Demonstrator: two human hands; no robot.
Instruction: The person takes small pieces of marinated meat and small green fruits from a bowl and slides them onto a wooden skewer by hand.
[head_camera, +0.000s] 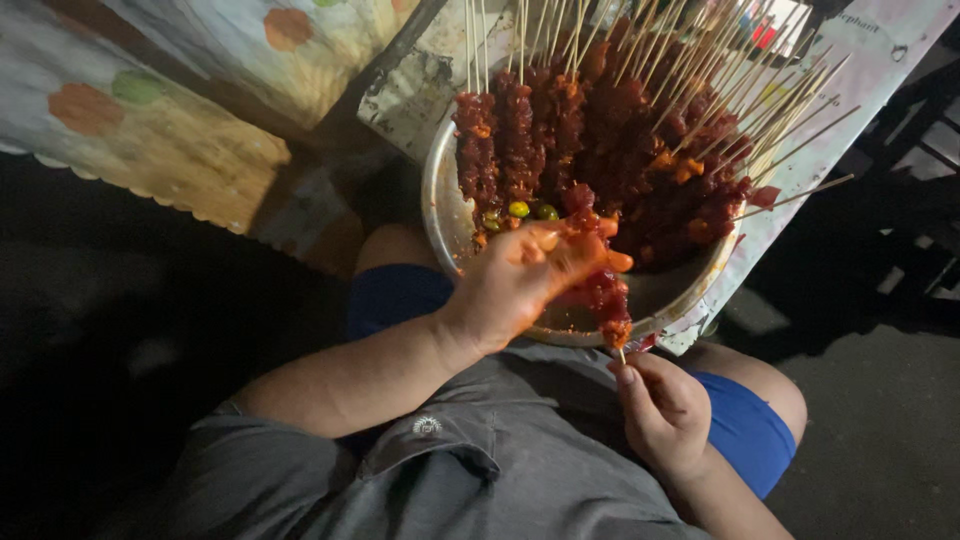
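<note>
Head view, looking down over the lap. I see the left hand (520, 280) reaching across toward the near rim of a round metal basin (440, 200), its fingers (600, 258) curled and pinched around chunks of raw, sauce-coated meat on a skewer (608, 300). The meat on this skewer is dark red with an orange, glossy marinade; the pieces are bunched close together, irregular in shape, and wet enough that the fingertips carry the same orange-red smear. The loaded part of the skewer hangs just over the basin's near edge, directly above my lap, and ends in a short bare tip of pale wood.

The right hand (662, 410) sits lower, just below that tip, closed in a pinch with thumb and forefinger on the bare end of the stick; the rest of its fingers are folded into the palm.

Inside the basin I see a dense heap of finished skewers (600, 140), the same dark red meat packed along each, their thin pale sticks (760, 110) fanning up and to the right beyond the far rim. A few small green and yellow pieces (520, 210) lie among the meat near the left hand. The basin rests on a printed sheet (860, 90) that runs off to the upper right. A patterned cloth (170, 150) with orange and green shapes lies to the upper left. I wear a grey shirt (480, 460) and blue shorts (745, 430).
</note>
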